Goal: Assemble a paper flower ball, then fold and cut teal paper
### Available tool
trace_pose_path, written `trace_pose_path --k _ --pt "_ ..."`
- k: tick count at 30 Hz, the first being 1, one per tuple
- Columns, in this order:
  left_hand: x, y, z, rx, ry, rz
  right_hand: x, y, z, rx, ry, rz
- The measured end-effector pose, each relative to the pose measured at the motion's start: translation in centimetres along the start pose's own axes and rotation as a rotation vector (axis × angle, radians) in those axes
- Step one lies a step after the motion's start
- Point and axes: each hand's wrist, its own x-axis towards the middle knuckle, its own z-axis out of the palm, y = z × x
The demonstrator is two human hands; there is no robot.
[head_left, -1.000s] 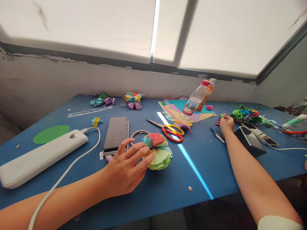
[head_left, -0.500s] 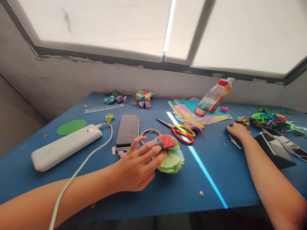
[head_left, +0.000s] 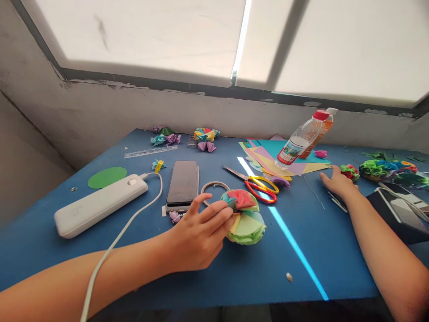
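My left hand (head_left: 207, 237) grips the left side of a paper flower (head_left: 248, 228), with green and yellow petals and a red folded centre. Its index finger is lifted and its thumb is hidden. Off to the right, my right hand (head_left: 339, 184) reaches out with fingers apart, beside a small red and green paper flower (head_left: 349, 171). A dark flat object (head_left: 337, 201) lies under that hand, partly covered. Scissors (head_left: 256, 185) with red and yellow handles lie behind the held flower, near a roll of tape (head_left: 204, 188).
Two phones (head_left: 182, 181) lie stacked left of the tape. A white power bank (head_left: 100, 205) has a cable crossing over my left forearm. Bottles (head_left: 293, 145) stand on coloured paper sheets (head_left: 254, 156). More paper flowers (head_left: 385, 169) and a dark box (head_left: 393, 210) sit at right.
My right hand has lifted its fingers a little and spread them near the red and green flower. My left hand stays on its flower. The whole view has shifted slightly.
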Motion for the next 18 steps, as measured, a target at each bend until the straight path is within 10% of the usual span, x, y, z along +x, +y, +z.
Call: trace_pose_path --k 18 --pt "0.0 0.1 -0.1 -0.023 0.043 0.012 -2.5 -3.5 -0.4 -0.457 -0.086 -0.07"
